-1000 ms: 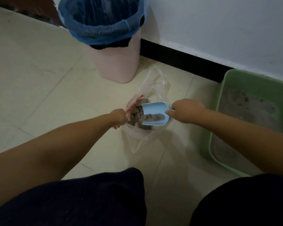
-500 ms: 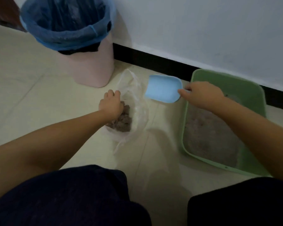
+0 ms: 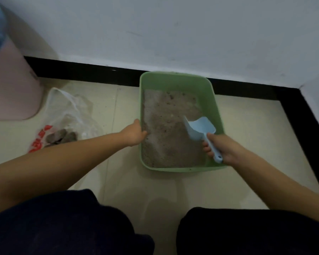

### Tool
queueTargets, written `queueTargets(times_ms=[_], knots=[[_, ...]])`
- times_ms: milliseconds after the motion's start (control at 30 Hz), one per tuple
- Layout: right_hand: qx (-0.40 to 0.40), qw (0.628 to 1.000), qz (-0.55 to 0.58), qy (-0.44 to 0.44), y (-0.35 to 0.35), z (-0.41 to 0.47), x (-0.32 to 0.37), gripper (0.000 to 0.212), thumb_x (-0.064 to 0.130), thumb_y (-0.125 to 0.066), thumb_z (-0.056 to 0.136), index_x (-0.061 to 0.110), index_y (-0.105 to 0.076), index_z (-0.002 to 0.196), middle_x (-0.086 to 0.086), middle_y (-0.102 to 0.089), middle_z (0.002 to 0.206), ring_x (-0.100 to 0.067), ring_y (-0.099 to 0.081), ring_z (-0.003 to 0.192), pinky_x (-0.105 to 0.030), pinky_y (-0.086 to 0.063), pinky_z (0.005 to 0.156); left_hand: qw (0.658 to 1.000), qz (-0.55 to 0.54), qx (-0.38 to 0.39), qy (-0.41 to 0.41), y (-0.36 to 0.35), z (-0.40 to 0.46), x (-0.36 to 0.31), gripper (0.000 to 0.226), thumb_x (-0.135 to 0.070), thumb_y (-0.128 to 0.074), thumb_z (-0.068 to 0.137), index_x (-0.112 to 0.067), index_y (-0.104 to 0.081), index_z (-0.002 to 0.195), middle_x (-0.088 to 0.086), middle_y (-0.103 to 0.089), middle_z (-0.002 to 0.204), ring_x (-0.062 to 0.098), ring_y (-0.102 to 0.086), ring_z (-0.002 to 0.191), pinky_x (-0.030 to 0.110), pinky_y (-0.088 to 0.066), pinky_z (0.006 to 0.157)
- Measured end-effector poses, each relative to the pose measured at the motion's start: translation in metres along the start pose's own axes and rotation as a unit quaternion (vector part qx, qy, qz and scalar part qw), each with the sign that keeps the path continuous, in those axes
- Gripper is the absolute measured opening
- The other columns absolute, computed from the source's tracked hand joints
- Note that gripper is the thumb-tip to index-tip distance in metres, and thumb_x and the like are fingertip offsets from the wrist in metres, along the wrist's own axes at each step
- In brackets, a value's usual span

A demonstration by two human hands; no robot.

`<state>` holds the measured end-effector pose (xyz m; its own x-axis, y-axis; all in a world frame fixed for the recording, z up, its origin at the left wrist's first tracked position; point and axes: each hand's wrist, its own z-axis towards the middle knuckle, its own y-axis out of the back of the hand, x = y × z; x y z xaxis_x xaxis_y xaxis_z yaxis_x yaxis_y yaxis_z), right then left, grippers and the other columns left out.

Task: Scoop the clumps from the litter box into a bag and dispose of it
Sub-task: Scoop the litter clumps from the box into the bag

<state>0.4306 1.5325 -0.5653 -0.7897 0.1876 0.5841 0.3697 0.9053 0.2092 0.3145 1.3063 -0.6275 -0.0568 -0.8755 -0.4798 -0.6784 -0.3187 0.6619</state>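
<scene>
A green litter box (image 3: 213,92) filled with grey-brown litter sits on the floor against the wall. My left hand (image 3: 133,134) grips the box's left rim, fingers curled over the edge. My right hand (image 3: 222,149) holds the handle of a light blue scoop (image 3: 200,127), whose empty bowl hovers over the litter near the box's right side. A clear plastic bag (image 3: 66,115) with red print lies open on the floor to the left, with grey clumps (image 3: 60,137) inside it.
A pink bin (image 3: 11,85) with a blue liner stands at the far left by the wall. A black skirting board (image 3: 85,72) runs along the wall and turns at the right corner. My dark-clothed knees fill the bottom of the view.
My left hand let go of the bag and took hold of the litter box's left rim. My right hand carried the emptied scoop from the bag to over the litter.
</scene>
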Motion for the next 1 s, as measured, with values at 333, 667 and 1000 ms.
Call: queueTargets(times_ms=[333, 667, 1000], knots=[[-0.017, 0.974, 0.210, -0.085, -0.009, 0.040, -0.036, 0.037, 0.021, -0.029, 0.103, 0.004, -0.047, 0.076, -0.007, -0.044, 0.070, -0.017, -0.042, 0.059, -0.028, -0.037, 0.053, 1.000, -0.019, -0.004, 0.022, -0.002, 0.000, -0.001, 0.040, -0.014, -0.037, 0.097, 0.002, -0.025, 0.131, 0.016, -0.050, 0.083, 0.022, -0.050, 0.059, 0.033, -0.044, 0.052], [0.023, 0.976, 0.197, -0.087, -0.015, 0.079, -0.027, 0.029, 0.020, -0.030, 0.103, 0.006, -0.053, 0.092, -0.003, -0.053, 0.081, -0.014, -0.051, 0.070, -0.034, -0.041, 0.069, 0.998, -0.029, -0.021, 0.048, -0.007, 0.006, -0.002, 0.014, -0.011, -0.034, 0.099, -0.007, -0.036, 0.112, 0.018, -0.051, 0.086, 0.027, -0.052, 0.082, 0.028, -0.040, 0.059], [-0.007, 0.992, 0.121, -0.035, -0.021, 0.125, 0.008, 0.024, 0.020, -0.033, 0.103, 0.006, -0.052, 0.097, -0.002, -0.052, 0.078, -0.013, -0.048, 0.067, -0.028, -0.041, 0.063, 0.998, -0.028, 0.001, 0.051, -0.010, 0.009, 0.001, 0.039, -0.010, -0.033, 0.098, 0.000, -0.019, 0.133, 0.016, -0.051, 0.082, 0.025, -0.050, 0.067, 0.037, -0.044, 0.063]])
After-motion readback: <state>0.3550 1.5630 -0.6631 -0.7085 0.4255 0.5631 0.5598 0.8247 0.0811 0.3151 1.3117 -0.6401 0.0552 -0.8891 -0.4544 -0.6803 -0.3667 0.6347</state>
